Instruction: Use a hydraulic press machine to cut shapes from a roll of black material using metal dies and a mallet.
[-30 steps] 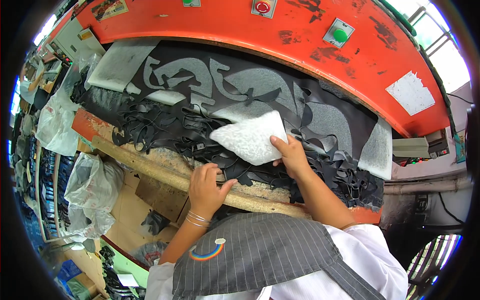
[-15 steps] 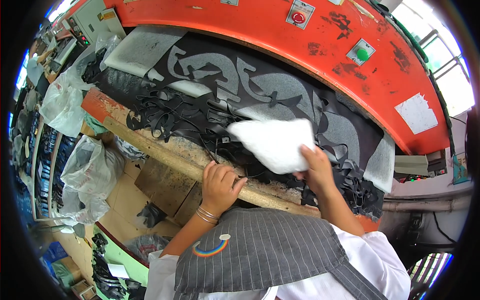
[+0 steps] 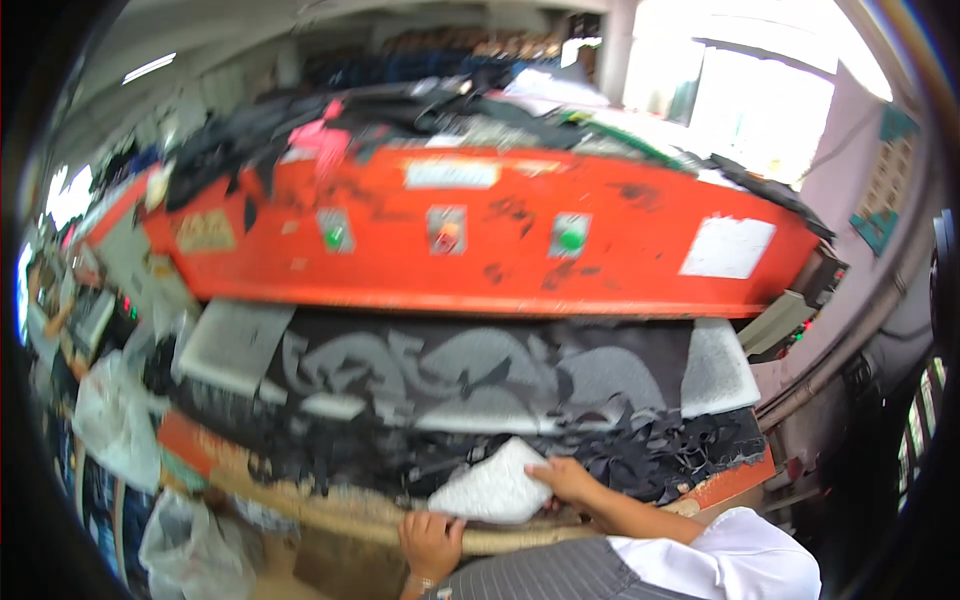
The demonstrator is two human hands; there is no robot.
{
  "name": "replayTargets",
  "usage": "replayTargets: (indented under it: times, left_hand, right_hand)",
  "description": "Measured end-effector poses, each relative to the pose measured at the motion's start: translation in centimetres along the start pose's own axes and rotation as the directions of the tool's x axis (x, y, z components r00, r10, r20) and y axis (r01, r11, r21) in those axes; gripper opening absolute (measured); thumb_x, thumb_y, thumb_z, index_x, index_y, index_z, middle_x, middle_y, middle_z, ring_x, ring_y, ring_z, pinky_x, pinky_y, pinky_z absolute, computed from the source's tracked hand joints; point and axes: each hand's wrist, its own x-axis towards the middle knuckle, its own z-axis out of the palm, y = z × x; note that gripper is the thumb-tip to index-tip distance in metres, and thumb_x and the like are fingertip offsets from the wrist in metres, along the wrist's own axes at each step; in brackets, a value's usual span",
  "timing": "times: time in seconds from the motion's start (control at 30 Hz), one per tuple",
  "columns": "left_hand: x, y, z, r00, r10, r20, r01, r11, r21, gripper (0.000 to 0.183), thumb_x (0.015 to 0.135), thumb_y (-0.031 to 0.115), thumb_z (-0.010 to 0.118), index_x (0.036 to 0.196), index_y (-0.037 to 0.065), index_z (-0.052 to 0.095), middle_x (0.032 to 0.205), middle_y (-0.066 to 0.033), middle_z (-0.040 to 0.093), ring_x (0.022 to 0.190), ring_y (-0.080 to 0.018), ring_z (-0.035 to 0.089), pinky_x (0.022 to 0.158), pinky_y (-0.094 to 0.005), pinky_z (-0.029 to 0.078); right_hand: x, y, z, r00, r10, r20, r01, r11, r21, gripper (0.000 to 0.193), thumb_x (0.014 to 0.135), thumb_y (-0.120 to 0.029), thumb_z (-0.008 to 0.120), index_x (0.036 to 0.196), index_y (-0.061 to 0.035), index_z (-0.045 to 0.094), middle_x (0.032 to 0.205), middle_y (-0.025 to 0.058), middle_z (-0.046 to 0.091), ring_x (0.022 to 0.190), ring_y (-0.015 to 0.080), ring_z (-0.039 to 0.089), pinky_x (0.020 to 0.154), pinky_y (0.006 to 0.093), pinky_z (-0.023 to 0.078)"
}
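My right hand (image 3: 568, 482) grips a white, fluffy-looking pad (image 3: 500, 485) by its right edge, thumb and fingers closed on it. The pad is held over the front of the machine bed. At the wooden front rail (image 3: 350, 525), my left hand (image 3: 432, 545) has its fingers curled and closed; what they hold, if anything, is hidden. Beyond the pad lies a dark sheet (image 3: 520, 335) with curved cut-outs, through which a grey-white layer (image 3: 480, 362) shows. Tangled black strips of scrap (image 3: 640, 450) heap along its near edge.
A red machine beam (image 3: 380, 270) spans the bed, carrying a red button (image 3: 447, 236) and green buttons (image 3: 571, 239). Dark material (image 3: 260, 135) is piled on top. Clear plastic bags (image 3: 115, 420) hang at the left. Pipes (image 3: 850, 345) run along the right wall.
The view has tilted up, showing more of the beam and the room, with some blur. My right hand still holds the white pad, and my left hand stays at the rail.
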Motion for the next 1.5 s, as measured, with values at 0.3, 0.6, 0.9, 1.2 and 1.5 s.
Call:
replayTargets:
  times: [0.3, 0.6, 0.9, 1.2, 1.5]
  left_hand:
    - [-0.1, 0.9, -0.5, 0.999, -0.030, 0.029, 0.029, 0.999, 0.037, 0.019, 0.073, 0.027, 0.076, 0.081, 0.012, 0.066, 0.084, -0.0127, 0.060, 0.085, -0.0357, 0.055, 0.077, -0.0511, 0.043]
    - [-0.5, 0.8, 0.3, 0.999, 0.053, -0.013, -0.053, 0.998, -0.040, 0.015, 0.073, 0.024, 0.076, 0.082, 0.015, 0.068, 0.084, -0.0067, 0.062, 0.083, -0.0304, 0.057, 0.076, -0.0453, 0.044]
    - [-2.5, 2.3, -0.1, 0.998, -0.029, -0.058, 0.026, 0.998, -0.063, 0.017, 0.074, 0.023, 0.075, 0.079, 0.010, 0.066, 0.085, -0.0121, 0.060, 0.085, -0.0354, 0.056, 0.078, -0.0470, 0.044]
    - [-1.5, 3.2, -1.1, 0.988, -0.099, 0.121, 0.118, 0.981, -0.156, 0.019, 0.078, 0.023, 0.073, 0.088, 0.008, 0.067, 0.091, -0.0126, 0.062, 0.091, -0.0342, 0.056, 0.082, -0.0463, 0.044]
    - [21.2, -12.0, -16.8, 0.995, 0.045, -0.089, -0.050, 0.997, -0.057, 0.013, 0.081, 0.018, 0.069, 0.086, 0.006, 0.066, 0.089, -0.0120, 0.066, 0.085, -0.0329, 0.061, 0.082, -0.0414, 0.046]
  right_hand:
    - [-4.2, -3.7, -14.3, 0.892, -0.288, -0.349, 0.392, 0.877, 0.278, 0.024, 0.093, -0.026, 0.058, 0.097, -0.0022, 0.058, 0.067, 0.0086, 0.062, 0.044, 0.0164, 0.056, 0.036, 0.0280, 0.044]
    - [-7.7, -26.5, -34.1, 0.212, -0.654, -0.726, 0.974, 0.085, 0.208, 0.029, 0.101, -0.026, 0.044, 0.108, 0.0010, 0.053, 0.086, 0.0126, 0.064, 0.065, 0.0202, 0.062, 0.052, 0.0311, 0.051]
    - [-5.7, -29.0, -28.2, 0.341, -0.769, -0.541, 0.812, 0.530, -0.242, 0.031, 0.095, -0.026, 0.057, 0.107, 0.0019, 0.060, 0.084, 0.0091, 0.067, 0.063, 0.0113, 0.061, 0.052, 0.0233, 0.046]
    - [-7.9, -26.3, -19.2, 0.115, -0.989, -0.093, 0.807, 0.148, -0.572, 0.011, 0.090, -0.009, 0.062, 0.091, 0.0019, 0.065, 0.071, 0.0050, 0.063, 0.062, 0.0097, 0.059, 0.057, 0.0272, 0.049]
    - [-10.6, -22.9, -9.5, 0.185, -0.969, 0.164, 0.623, -0.013, -0.782, 0.007, 0.080, -0.008, 0.069, 0.083, -0.0024, 0.067, 0.068, 0.0124, 0.063, 0.061, 0.0294, 0.062, 0.057, 0.0358, 0.049]
